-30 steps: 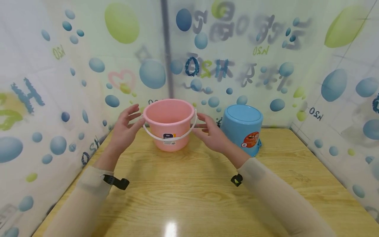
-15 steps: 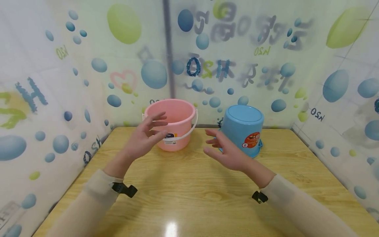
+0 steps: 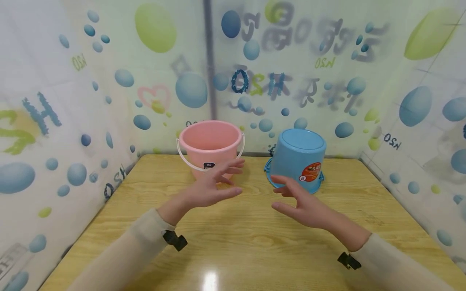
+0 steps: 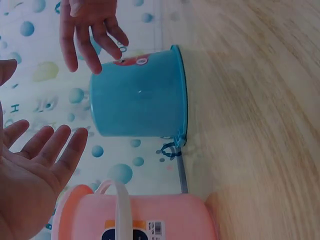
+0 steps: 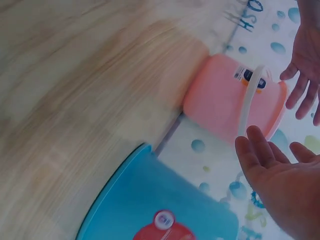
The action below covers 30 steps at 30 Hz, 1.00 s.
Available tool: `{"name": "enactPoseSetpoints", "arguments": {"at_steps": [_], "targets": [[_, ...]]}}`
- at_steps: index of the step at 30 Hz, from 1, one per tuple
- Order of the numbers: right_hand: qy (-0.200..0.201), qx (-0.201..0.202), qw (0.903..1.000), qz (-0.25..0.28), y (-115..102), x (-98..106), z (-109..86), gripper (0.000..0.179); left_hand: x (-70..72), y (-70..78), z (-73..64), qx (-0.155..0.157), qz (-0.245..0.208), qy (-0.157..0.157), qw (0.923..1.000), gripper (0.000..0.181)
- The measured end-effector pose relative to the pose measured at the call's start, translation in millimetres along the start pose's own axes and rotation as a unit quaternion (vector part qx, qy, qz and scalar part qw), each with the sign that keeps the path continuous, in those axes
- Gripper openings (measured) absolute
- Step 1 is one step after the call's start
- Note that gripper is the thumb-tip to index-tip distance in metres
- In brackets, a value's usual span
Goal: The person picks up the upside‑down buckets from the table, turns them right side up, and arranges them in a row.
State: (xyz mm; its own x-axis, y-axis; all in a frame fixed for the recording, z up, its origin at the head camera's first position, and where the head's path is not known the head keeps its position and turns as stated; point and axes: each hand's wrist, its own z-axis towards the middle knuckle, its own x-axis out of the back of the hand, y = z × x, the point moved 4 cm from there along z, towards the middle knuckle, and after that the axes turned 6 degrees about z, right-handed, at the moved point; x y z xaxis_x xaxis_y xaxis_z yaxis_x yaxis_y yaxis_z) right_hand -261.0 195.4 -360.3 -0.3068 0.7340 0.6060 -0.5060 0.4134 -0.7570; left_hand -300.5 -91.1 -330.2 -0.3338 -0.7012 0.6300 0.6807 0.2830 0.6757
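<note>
A pink bucket stands upright at the back of the table, its white handle hanging down across the front. To its right, a blue bucket sits upside down with its base up. My left hand hovers in front of the pink bucket, fingers loosely extended and holding nothing. My right hand, also holding nothing, is in the air before the blue bucket with relaxed fingers. In the left wrist view the blue bucket lies beyond both hands. The right wrist view shows the pink bucket past my fingertips.
The wood-grain table spreads out in front of both buckets. Patterned curtain-like walls enclose its back and both sides. Dark straps are worn at the wrists.
Both hands have come away from the sides of the pink bucket. They have moved right and toward me, the right one now before the blue bucket. The buckets stay in place.
</note>
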Motion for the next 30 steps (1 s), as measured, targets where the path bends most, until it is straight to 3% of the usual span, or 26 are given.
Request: {"name": "enactPoseSetpoints", "arguments": {"at_steps": [4,10,16,21,30], "targets": [[0.002,-0.023,0.9997,-0.012,12.3,14.2,-16.7,0.07,-21.6,-3.4,10.9,-0.004,-0.008,-0.041,0.9991,0.079],[0.014,-0.042,0.9981,-0.042,32.2,39.9,-36.8,0.072,-50.2,-13.7,27.4,0.022,-0.007,-0.095,0.9952,0.086],[0.028,-0.106,0.993,-0.046,57.7,68.6,-53.5,0.076,-70.6,-29.1,49.4,0.05,0.008,-0.128,0.9904,0.092],[0.031,-0.143,0.9873,-0.063,83.4,90.2,-56.1,0.084,-79.5,-48.5,70.4,0.07,0.027,-0.138,0.9877,0.1],[-0.012,-0.209,0.9745,-0.08,122.3,113.3,-46.0,0.098,-87.2,-89.9,103.1,0.125,0.077,-0.125,0.9813,0.105]]}}
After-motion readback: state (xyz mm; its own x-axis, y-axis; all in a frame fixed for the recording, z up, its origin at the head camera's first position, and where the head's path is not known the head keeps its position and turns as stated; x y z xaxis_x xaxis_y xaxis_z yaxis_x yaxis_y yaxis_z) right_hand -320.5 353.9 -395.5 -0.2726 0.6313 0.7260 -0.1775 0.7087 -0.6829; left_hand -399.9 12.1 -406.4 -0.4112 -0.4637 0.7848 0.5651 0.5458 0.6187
